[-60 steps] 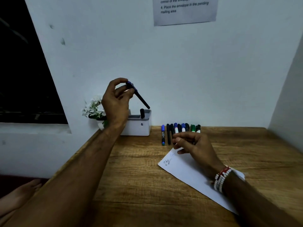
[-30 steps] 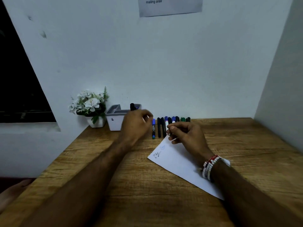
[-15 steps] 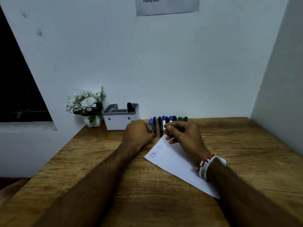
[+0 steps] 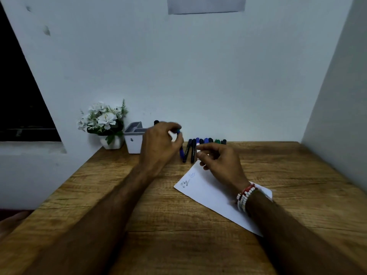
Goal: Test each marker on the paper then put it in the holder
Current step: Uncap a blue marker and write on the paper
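Pinches blue marker (image 4: 180, 145) near its top end with left hand (image 4: 160, 144), thumb and fingers curled round it; motion blur hides exact finger placement. Holds it nearly upright, just right of holder (image 4: 132, 144), lower end down near table (image 4: 158, 235); contact with table not discernible.

Rests right hand (image 4: 220, 162) farther right of holder, on far corner of paper (image 4: 214, 195). Curls its fingers in toward palm, tips beside row (image 4: 206, 140) of markers; cannot tell whether those fingers grasp anything. Carries bead bracelet (image 4: 245, 197) on right wrist.

Lines up row right of holder, against wall (image 4: 198, 76): caps black, blue and green, two black ones nearest holder, the first of them skewed out of line.

Stows one black marker (image 4: 156, 122) upright in holder, toward its right side; compartment hidden behind left hand.

Sets paper right of holder and nearer the viewer, at an angle to table edge, with two small scribbles (image 4: 187, 179) at its holder-side corner.

Seats plant (image 4: 107, 124), white flowers in white pot, just left of holder; contact not discernible.

Fixes notice (image 4: 206, 4) on wall above and right of holder, cut off by top edge. Shows dark window (image 4: 19, 96) well left of holder.
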